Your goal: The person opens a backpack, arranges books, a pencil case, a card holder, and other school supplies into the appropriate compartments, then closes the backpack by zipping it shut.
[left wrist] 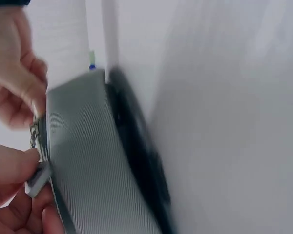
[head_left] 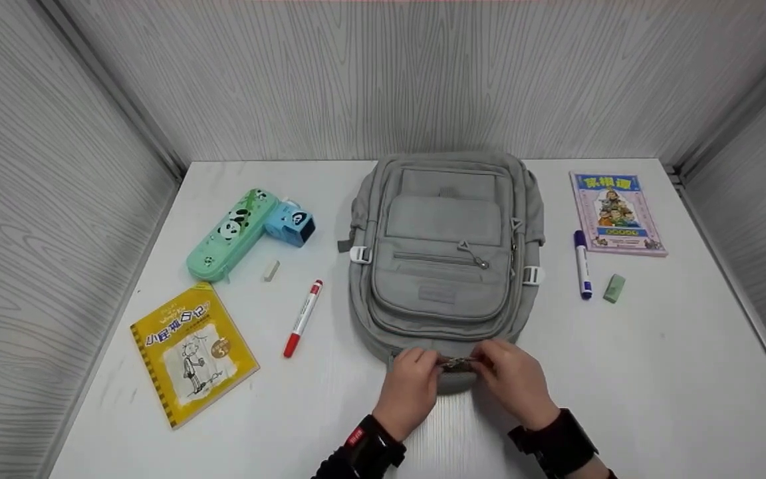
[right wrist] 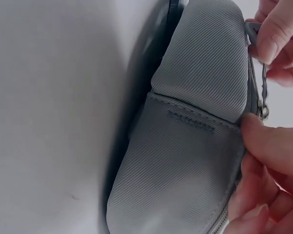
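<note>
A grey backpack (head_left: 446,219) lies on its back on the white table, its bottom end toward me. At that end my left hand (head_left: 408,389) pinches a grey zipper pull (left wrist: 38,179) between thumb and fingers. Beside it, my right hand (head_left: 517,384) grips the fabric edge along the zipper, its thumb right at the metal slider (right wrist: 264,112). A short cord joins the pull to the slider, stretched between both hands in the right wrist view. The ribbed bottom panel (left wrist: 95,156) faces the wrist cameras.
Left of the backpack lie a yellow book (head_left: 197,356), a green panda pencil case (head_left: 233,236), a blue panda box (head_left: 290,223), a white eraser (head_left: 271,271) and a red marker (head_left: 303,319). On the right are a pink book (head_left: 617,213), a blue marker (head_left: 582,265) and a green eraser (head_left: 614,289).
</note>
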Demonstrator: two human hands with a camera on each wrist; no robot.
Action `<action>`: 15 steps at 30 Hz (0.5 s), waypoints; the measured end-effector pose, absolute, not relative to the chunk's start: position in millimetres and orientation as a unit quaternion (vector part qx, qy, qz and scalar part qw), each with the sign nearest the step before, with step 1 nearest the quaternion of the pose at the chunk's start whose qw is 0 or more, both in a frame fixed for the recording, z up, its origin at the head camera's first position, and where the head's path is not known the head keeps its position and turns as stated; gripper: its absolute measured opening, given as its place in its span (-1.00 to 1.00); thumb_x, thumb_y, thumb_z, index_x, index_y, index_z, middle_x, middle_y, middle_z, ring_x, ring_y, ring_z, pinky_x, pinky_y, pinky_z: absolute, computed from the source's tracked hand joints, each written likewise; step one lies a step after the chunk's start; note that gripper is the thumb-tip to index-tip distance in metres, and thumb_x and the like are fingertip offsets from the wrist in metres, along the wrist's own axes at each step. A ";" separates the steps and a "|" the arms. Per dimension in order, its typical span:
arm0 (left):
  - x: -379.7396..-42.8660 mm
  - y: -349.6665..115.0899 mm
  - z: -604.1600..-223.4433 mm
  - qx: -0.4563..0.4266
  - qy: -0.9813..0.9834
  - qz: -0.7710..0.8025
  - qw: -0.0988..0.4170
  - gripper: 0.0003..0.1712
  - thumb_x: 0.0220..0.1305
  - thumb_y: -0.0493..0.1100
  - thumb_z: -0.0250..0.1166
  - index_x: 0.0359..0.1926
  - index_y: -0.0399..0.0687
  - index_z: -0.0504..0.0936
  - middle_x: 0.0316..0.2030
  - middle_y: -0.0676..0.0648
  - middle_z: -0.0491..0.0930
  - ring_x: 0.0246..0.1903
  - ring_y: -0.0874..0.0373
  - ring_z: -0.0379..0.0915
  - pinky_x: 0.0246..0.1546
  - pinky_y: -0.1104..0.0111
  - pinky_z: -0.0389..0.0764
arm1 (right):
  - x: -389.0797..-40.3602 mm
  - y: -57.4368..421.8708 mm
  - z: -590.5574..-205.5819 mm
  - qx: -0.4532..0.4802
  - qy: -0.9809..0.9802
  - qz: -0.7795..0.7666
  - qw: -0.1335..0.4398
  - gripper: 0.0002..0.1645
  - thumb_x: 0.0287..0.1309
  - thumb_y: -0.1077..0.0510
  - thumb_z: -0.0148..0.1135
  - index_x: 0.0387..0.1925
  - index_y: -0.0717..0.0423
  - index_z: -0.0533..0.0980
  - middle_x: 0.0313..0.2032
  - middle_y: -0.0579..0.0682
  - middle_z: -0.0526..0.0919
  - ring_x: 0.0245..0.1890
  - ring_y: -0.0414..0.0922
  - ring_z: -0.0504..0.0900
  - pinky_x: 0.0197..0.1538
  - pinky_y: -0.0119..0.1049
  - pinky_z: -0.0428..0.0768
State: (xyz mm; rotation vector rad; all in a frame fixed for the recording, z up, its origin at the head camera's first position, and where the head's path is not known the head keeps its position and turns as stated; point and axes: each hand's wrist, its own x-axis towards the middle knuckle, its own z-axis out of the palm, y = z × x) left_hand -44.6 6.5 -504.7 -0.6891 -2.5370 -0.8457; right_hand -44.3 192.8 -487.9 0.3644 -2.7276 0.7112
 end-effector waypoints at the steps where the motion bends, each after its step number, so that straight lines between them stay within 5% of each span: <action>1: -45.4 2.6 -504.3 -0.243 -0.903 -0.303 0.182 -0.86 0.11 -0.35 0.40 -0.33 -0.09 0.61 -0.40 0.01 0.61 -0.33 0.13 0.55 -0.20 0.33 0.58 | -44.4 193.0 -488.5 0.126 -0.949 0.249 0.147 -0.74 -0.10 0.30 0.52 -0.46 0.00 0.56 -0.48 -0.12 0.62 -0.49 -0.23 0.60 -0.41 -0.36 0.56; 15: -69.7 -62.4 -498.3 -0.177 -0.920 -0.293 0.190 -0.84 0.05 -0.40 0.42 -0.44 -0.09 0.62 -0.47 -0.02 0.58 -0.39 0.07 0.48 -0.29 0.28 0.52 | -44.2 199.1 -492.7 0.139 -0.935 0.290 0.151 -0.71 -0.09 0.35 0.50 -0.48 -0.04 0.55 -0.46 -0.16 0.60 -0.47 -0.26 0.59 -0.38 -0.38 0.56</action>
